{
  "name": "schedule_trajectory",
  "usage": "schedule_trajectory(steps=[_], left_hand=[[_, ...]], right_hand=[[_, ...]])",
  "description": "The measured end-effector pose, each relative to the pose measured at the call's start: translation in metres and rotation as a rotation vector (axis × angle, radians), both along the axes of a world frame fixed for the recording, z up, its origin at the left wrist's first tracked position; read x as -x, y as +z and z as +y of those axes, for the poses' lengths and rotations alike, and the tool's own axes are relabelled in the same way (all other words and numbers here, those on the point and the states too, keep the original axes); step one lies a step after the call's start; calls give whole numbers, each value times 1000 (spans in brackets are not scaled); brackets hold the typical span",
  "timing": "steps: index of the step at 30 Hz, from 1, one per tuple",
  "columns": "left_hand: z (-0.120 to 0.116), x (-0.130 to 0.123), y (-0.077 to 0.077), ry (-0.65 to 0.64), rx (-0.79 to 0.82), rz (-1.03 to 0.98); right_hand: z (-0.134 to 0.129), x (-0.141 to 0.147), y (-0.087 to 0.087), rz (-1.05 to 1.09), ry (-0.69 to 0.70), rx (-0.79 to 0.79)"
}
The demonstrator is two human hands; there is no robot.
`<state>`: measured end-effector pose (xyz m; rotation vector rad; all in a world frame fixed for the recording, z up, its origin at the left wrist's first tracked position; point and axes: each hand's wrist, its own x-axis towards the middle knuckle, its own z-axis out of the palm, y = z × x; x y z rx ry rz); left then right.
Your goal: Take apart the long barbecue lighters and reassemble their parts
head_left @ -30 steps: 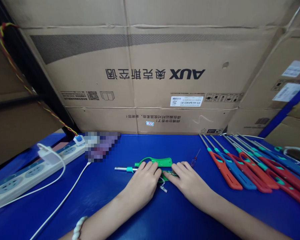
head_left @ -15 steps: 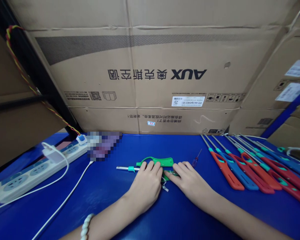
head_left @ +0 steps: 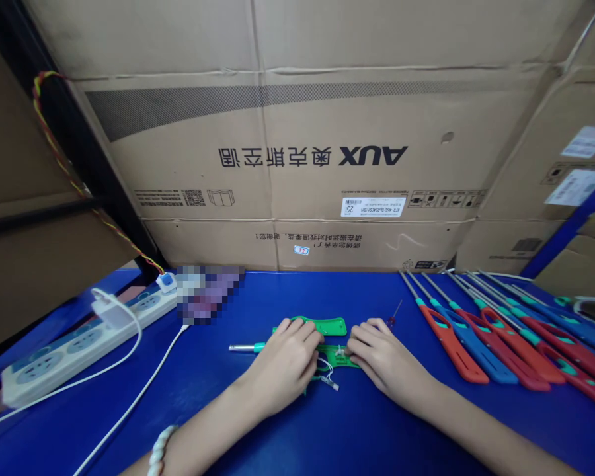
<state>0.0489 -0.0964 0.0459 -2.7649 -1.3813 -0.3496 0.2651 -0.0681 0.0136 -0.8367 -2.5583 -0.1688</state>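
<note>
A green long-necked lighter (head_left: 332,357) lies opened up on the blue table, its inside facing up. My left hand (head_left: 286,360) is closed over its middle and hides much of it. The metal tube (head_left: 241,348) sticks out to the left of that hand. My right hand (head_left: 387,357) has its fingers closed on the right end of the handle. Just behind lies the loose green cover half (head_left: 333,326), close to my left fingertips. Thin white wires with a small pale piece (head_left: 330,382) hang out at the near side. What my fingertips pinch inside is hidden.
A small screwdriver (head_left: 391,322) lies behind my right hand. Several red, blue and orange lighters (head_left: 493,350) are lined up on the right. On the left are a white power strip (head_left: 86,340) and a white cable (head_left: 129,390). Cardboard (head_left: 307,112) walls the back.
My right hand has shifted slightly right, away from my left, uncovering more of the handle's inside. The left fingers now cover part of the loose cover. The view has tipped slightly.
</note>
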Motion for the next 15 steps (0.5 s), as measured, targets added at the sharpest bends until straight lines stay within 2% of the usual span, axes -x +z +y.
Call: schedule_trajectory(steps=[6, 11, 15], left_hand=[[6, 10, 15, 61, -32, -5], [9, 15, 20, 82, -13, 32], [8, 19, 23, 48, 84, 15]], right_hand=[[-2, -2, 11, -17, -13, 93], [-6, -5, 21, -1, 18, 154], [-16, 1, 18, 26, 64, 203]])
